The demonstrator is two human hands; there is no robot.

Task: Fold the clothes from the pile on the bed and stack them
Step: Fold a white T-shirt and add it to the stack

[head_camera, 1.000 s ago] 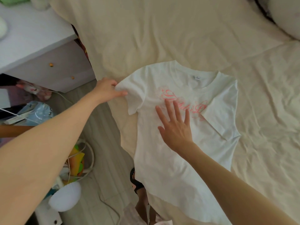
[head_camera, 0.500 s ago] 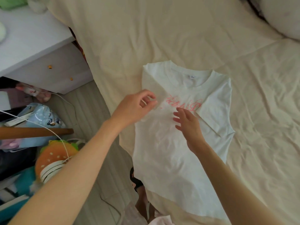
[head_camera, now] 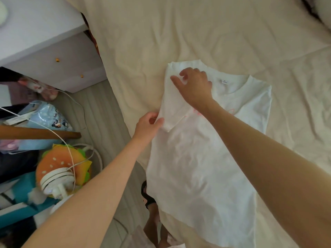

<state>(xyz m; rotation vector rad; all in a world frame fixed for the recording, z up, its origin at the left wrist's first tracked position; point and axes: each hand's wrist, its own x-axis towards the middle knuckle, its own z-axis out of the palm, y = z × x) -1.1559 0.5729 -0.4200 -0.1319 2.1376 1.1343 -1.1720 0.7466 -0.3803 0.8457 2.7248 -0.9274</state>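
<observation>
— Where's the white T-shirt [head_camera: 200, 169]?
— Flat on the cream bed sheet [head_camera: 179, 36], both sleeves folded inward.
— The hands?
— The left hand [head_camera: 149, 125] pinches the folded sleeve's edge; the right hand [head_camera: 195, 86] presses near the collar.

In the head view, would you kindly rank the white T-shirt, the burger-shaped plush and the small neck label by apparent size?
Largest to smallest, as they look:
1. White T-shirt with pink print, spread across the cream bed sheet.
2. Orange burger-shaped plush, though it lies lower, on the floor, so its true size is unsure.
3. Small white neck label.
</observation>
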